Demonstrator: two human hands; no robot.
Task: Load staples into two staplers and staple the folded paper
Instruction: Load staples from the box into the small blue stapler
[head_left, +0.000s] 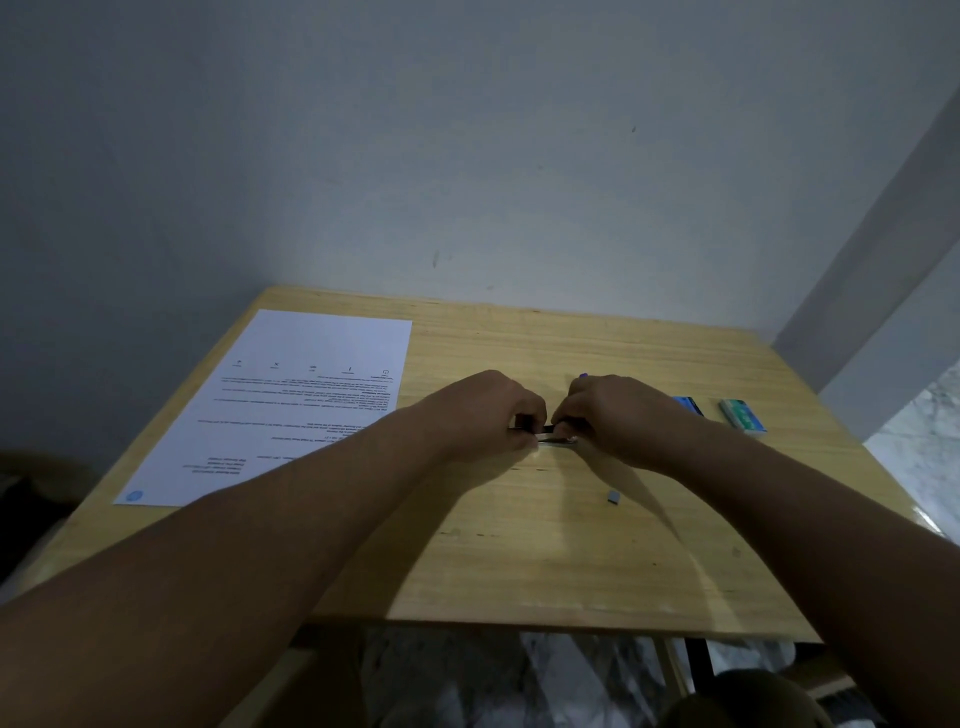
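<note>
Both hands meet at table centre. Left hand (488, 410) curls round the dark end of a stapler (553, 439), right hand (608, 415) pinches its other end; a silvery strip shows between them, low over the table (571, 545). Paper (291, 400) lies flat at 10 o'clock, printed side up. Two staple boxes (744, 415) sit at 3 o'clock, just beside each other. A small grey piece (614, 497) lies at 5 o'clock of the hands.

My left hand (488, 415) and right hand (610, 415) hide most of the stapler (553, 440); the paper (291, 400) print is illegible.
</note>
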